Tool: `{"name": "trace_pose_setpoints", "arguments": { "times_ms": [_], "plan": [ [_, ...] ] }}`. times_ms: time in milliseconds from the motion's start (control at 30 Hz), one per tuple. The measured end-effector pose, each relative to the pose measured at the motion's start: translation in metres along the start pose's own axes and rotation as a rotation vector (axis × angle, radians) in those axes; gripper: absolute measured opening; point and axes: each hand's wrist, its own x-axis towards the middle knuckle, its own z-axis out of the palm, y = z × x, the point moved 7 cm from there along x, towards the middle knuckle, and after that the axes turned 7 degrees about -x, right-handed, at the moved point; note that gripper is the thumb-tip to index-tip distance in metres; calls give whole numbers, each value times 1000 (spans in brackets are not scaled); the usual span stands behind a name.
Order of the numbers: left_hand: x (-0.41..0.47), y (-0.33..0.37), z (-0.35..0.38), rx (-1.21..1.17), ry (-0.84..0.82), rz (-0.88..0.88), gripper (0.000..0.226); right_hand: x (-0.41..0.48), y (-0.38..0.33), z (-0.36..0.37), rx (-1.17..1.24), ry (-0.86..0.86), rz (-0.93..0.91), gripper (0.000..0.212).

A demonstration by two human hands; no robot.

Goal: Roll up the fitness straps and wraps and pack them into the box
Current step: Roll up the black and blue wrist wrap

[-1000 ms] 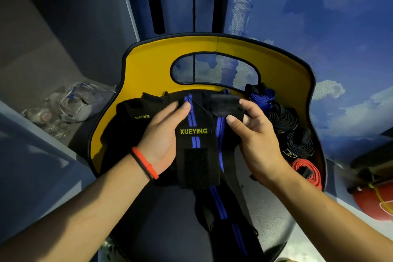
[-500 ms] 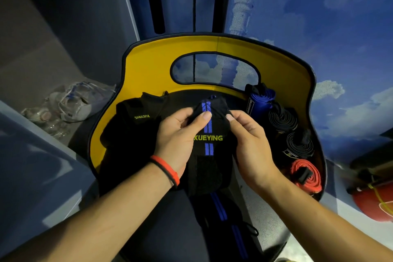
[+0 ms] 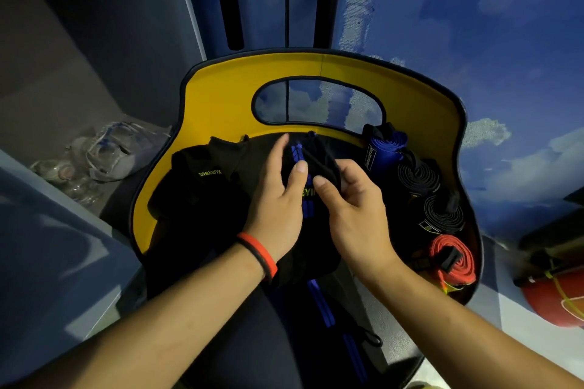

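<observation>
Right at the front edge of the chair seat, the loose tail of the black-and-blue wrap runs down toward me, flat and unrolled, so there's plenty of length left to wind in.

Up from there, both my hands are on the wrap in the middle of the seat. My left hand, with the orange wristband, clamps the wrap's far end between thumb and fingers. My right hand pinches the same end from the other side, fingers narrow and curled round the fabric. I'd call this the very start of the roll: only the first turn or so is formed.

Toward the left edge of the seat, a second black wrap lies loose and crumpled, not yet rolled.

Along the right edge, the finished work lines up: a red strap roll nearest, two black strap rolls and just beyond, then a blue roll at the far end against the yellow backrest.

So that's four rolled, one in hand and one waiting. No box shows anywhere in view, so by my reckoning all the packing is yet to do.
</observation>
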Motion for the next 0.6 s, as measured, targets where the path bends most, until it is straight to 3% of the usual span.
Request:
{"name": "trace_pose_setpoints", "arguments": {
  "times_ms": [67, 167, 233, 300, 400, 467, 533, 600],
  "plan": [
    [-1, -4, -6, 63, 145, -65, 58, 3, -1, -2, -4, 50, -1, 25],
    [-3, 6, -16, 146, 330, 124, 42, 9, -3, -18, -213, 242, -42, 31],
    [-2, 13, -4, 168, 240, 169, 34, 12, -13, -24, -310, 308, -109, 22],
    [-3, 18, 14, 116, 54, 107, 33, 10, -27, -17, -407, 300, -240, 15],
    [-3, 30, 20, -141, -53, 150, 29, 0, -45, 0, -456, 216, -413, 28],
    [4, 31, 8, -328, -43, 128, 33, 0, -52, 9, -443, 31, -457, 43],
    [12, 26, -3, -451, -44, 64, 49, 2, -51, 16, -255, -199, -364, 56],
    [18, 23, -10, -478, -35, 55, 52, 6, -47, 11, 7, -204, -226, 48]
  ]
}}
